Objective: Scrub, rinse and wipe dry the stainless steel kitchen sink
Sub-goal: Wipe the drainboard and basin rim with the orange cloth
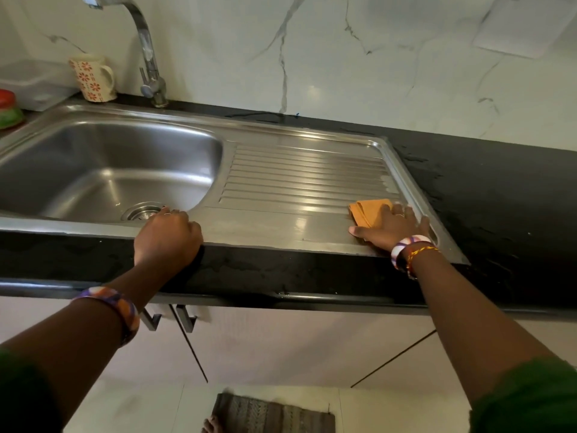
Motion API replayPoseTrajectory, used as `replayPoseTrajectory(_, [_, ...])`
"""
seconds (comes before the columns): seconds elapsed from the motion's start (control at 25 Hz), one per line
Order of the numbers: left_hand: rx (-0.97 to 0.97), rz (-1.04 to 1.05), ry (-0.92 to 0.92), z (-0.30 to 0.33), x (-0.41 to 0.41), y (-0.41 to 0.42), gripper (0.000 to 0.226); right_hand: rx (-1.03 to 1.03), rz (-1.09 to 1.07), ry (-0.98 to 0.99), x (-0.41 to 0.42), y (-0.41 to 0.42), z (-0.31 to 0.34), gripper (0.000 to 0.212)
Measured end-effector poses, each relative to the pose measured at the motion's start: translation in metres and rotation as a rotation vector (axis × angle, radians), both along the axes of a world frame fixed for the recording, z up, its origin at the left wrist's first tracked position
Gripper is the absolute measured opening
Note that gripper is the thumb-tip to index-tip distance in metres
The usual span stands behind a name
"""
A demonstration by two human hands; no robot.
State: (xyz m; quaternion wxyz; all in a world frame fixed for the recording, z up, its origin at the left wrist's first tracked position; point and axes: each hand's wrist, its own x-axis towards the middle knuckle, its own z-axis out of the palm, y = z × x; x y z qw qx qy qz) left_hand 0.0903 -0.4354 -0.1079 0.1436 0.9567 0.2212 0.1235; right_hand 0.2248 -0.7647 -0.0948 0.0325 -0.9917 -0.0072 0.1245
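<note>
The stainless steel sink [103, 173] is set in a black counter, with a round drain [142, 211] at the bowl's near side and a ribbed drainboard [306, 176] to the right. My right hand [392, 228] presses flat on a folded orange cloth [368, 210] at the drainboard's near right corner. My left hand [168, 235] rests on the sink's front rim near the drain, fingers curled over the edge. A chrome tap [146, 48] rises behind the bowl.
A flowered mug [92, 78] stands left of the tap, a clear plastic box [34, 82] beside it and a red and green object [9, 109] at the far left. The black counter [487, 195] is wet on the right. Cabinet doors [237, 342] and a floor mat [271, 414] lie below.
</note>
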Motion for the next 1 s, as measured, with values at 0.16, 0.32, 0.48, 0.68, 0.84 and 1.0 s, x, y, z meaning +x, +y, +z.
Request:
replayPoseTrajectory(0.16, [-0.005,0.001,0.004,-0.003,0.001,0.003,0.032,-0.009,-0.022,-0.195,0.001,0.004,-0.003,0.044])
replayPoseTrajectory(0.32, [0.007,0.016,-0.014,-0.003,-0.001,0.000,0.036,-0.184,-0.020,-0.256,-0.024,-0.002,0.012,0.029])
replayPoseTrajectory(0.48, [-0.002,0.022,-0.037,-0.003,-0.001,0.000,0.037,-0.293,-0.098,-0.448,-0.024,-0.011,0.033,0.030])
replayPoseTrajectory(0.68, [-0.004,-0.003,-0.031,-0.004,-0.001,0.002,0.038,-0.330,-0.072,-0.219,-0.034,-0.016,0.029,0.036])
replayPoseTrajectory(0.84, [-0.014,0.002,-0.043,-0.007,0.000,0.002,0.038,-0.264,-0.111,-0.248,-0.041,0.003,0.034,0.030])
replayPoseTrajectory(1.0, [-0.046,0.035,-0.008,-0.012,0.004,0.006,0.035,-0.233,0.021,-0.230,-0.061,0.061,0.037,0.032])
